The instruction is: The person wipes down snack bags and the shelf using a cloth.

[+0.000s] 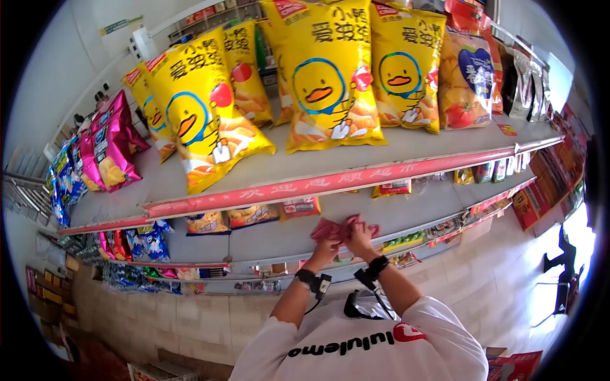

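Both of my hands are at the second shelf (254, 247), close to its front edge. A crumpled dark pink cloth (327, 230) is bunched between them. My left hand (326, 249) has its fingers closed on the cloth's left part. Beside it, my right hand (359, 236) grips the right part, with folds showing around the fingers. Dark bands with small devices and cables circle both wrists. Behind the hands lie a red snack packet (300, 207) and another red packet (392, 188), partly covered by the shelf above.
Large yellow snack bags (330, 82) stand on the top shelf, with magenta bags (111, 146) at left. A red price strip (305, 186) runs along that shelf's front, above my hands. Lower shelves hold small packets (403, 241). Red boxes (534, 206) stand at right.
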{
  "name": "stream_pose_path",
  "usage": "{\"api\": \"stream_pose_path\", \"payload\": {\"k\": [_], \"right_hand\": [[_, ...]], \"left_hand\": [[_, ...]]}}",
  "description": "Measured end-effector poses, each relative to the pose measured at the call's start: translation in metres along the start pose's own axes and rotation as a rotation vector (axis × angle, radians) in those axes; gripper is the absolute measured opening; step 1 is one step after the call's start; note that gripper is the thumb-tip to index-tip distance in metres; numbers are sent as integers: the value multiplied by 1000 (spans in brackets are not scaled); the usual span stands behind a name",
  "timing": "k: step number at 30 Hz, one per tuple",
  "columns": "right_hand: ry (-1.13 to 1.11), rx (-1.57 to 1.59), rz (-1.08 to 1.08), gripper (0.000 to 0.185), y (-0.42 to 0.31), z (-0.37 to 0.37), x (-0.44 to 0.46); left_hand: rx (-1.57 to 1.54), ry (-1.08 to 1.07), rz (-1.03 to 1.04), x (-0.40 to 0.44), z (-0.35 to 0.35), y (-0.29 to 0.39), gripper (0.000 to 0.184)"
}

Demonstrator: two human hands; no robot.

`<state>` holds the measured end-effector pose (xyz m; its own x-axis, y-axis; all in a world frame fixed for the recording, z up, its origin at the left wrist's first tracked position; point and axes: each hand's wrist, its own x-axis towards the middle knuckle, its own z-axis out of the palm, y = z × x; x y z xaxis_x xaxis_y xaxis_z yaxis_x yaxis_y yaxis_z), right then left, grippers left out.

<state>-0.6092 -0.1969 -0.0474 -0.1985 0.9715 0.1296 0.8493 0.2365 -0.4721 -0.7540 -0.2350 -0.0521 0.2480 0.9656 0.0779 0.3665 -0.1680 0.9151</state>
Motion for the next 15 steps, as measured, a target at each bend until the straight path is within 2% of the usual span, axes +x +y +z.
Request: {"api": "stream_pose_path", "payload": {"k": [2, 3, 4, 5, 6, 7, 8, 9, 10, 11, 12, 13, 15], "right_hand": [[-62, 114, -32, 56, -9, 13, 3], [-101, 151, -28, 53, -15, 11, 5], [-135, 468, 19, 48, -20, 9, 5], [-169, 788, 61, 44, -28, -4, 5], [-160, 789, 65, 44, -33, -19, 2], [-331, 1188, 129, 47, -49, -56, -3], [-509, 1586, 191, 52, -54, -77, -4], [-505, 1593, 194, 52, -46, -75, -4], [-284, 1382, -9, 55, -41, -74, -6], [-73, 1154, -198, 60, -33, -75, -7], [-85, 1317, -246, 62, -22, -78, -7], [-88, 1324, -243, 62, -8, -83, -4], [-221, 1531, -109, 61, 30, -95, 1]], "left_hand": [[-81, 68, 73, -4, -14, 2, 24], [-446, 77, -98, -11, -22, 28, 23], [-807, 84, -275, -15, -29, 53, 22], [-772, 119, -200, -16, -30, 50, 23], [-823, 149, -243, -18, -31, 46, 23], [-826, 119, -55, -20, -29, 50, 25], [-881, 104, -57, -18, -27, 53, 26], [-937, 91, -63, -15, -23, 58, 27], [-933, 89, -68, -12, -17, 68, 27], [-1089, 42, -113, -10, -10, 78, 29], [-1245, -3, -159, -8, -2, 87, 31], [-1241, 1, -166, -2, 4, 96, 31], [-1154, -232, -209, 20, 12, 118, 35]]}}
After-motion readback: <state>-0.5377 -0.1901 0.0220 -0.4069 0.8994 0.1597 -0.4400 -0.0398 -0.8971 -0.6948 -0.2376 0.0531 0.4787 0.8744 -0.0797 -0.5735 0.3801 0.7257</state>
